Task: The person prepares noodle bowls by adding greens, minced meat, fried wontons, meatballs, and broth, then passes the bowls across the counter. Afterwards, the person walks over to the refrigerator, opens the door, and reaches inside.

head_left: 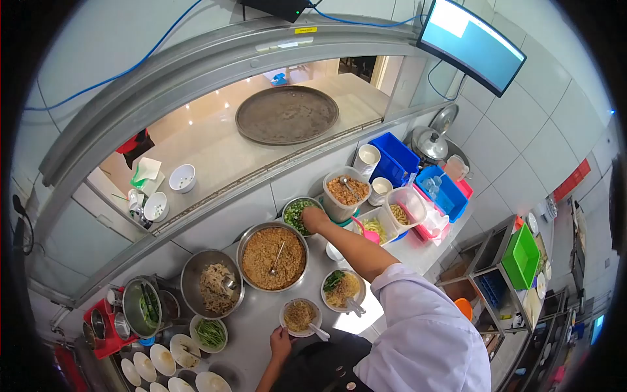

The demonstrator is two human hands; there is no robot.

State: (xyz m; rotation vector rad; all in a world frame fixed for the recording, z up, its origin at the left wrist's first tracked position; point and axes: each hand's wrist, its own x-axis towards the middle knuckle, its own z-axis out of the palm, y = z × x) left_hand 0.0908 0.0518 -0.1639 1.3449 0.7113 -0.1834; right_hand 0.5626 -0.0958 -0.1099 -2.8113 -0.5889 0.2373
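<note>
My right hand (315, 221) reaches over the far table into a metal bowl of chopped green onions (297, 215). Its fingers are drawn together at the onions; what lies between them is hidden. At the rim of a small bowl of noodles with minced topping (300, 315), my left hand (281, 342) grips the near left side. A white spoon (319, 332) leans out of that bowl. To its right stands another noodle bowl (343, 291) with leafy greens and a spoon. A wide metal bowl of minced topping (272, 256) with a ladle sits between my hands.
Left are a metal bowl of shredded meat (212, 284), a bowl of cut greens (209, 333) and several white bowls (162, 359). Right are a tub of brown topping (347, 191) and blue bins (394, 159). A round tray (287, 114) lies on the pass-through ledge.
</note>
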